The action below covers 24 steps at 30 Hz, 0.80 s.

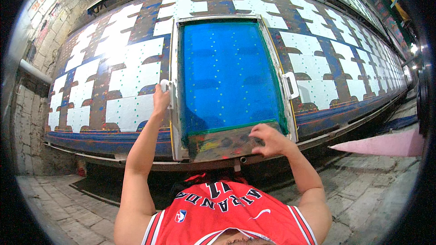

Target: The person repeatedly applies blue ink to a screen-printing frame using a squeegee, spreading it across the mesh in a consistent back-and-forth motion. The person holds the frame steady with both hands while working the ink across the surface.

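Note:
My left hand (160, 97) is closed on a white handle (169, 93) at the left side of a metal-framed screen (176, 45), which lies on a long printing table. The screen's mesh (227, 77) is bright blue with rows of small dots and green edges. My right hand (268, 139), fingers loosely bent and apart, is over the paint-smudged lower strip (211, 147) of the screen, holding nothing; whether it touches the strip I cannot tell. A second white handle (290, 85) is free on the screen's right side. White panels (309, 68) with green dots cover the table on both sides.
The table's front rail (113, 156) runs across my front. A brick wall (41, 27) with a pale pipe (34, 70) stands at the left. A pink pointed piece (381, 144) juts in at the right. The floor (86, 208) is grey paving.

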Available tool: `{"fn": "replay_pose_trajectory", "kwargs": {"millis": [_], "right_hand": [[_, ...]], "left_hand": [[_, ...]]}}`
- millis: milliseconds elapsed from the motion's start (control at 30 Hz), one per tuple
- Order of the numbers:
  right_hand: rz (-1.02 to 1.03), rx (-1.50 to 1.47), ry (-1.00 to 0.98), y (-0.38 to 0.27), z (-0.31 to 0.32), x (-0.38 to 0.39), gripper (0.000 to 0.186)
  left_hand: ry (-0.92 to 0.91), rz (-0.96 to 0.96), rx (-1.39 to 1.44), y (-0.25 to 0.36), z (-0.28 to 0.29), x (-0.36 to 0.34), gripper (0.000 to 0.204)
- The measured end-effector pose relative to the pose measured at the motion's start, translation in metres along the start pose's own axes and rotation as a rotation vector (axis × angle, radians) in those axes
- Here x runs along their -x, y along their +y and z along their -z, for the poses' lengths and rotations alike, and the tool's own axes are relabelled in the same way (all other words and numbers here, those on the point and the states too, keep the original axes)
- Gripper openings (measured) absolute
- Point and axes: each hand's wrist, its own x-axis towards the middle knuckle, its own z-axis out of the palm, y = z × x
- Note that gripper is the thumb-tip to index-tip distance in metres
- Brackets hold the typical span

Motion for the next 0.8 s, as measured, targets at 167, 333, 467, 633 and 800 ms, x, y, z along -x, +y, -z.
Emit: {"fn": "replay_pose_trajectory", "kwargs": {"millis": [167,333,467,633,800], "right_hand": [[0.032,0.445,-0.148,-0.036,-0.024,0.012,0.07],[0.02,0.613,-0.145,-0.044,-0.041,0.014,0.069],[0.109,0.665,-0.058,-0.038,-0.049,0.011,0.066],[0.02,0.672,-0.051,-0.039,-0.062,0.012,0.059],[0.035,0.696,0.146,-0.042,-0.065,0.01,0.048]], "left_hand": [[-0.011,-0.01,0.012,-0.004,-0.001,-0.001,0.043],[-0.017,-0.061,0.021,-0.004,0.001,-0.001,0.04],[-0.055,-0.027,0.027,-0.009,-0.003,-0.007,0.041],[0.019,-0.132,-0.045,-0.017,-0.009,-0.013,0.038],[0.015,-0.121,-0.094,-0.011,-0.006,-0.008,0.04]]}}
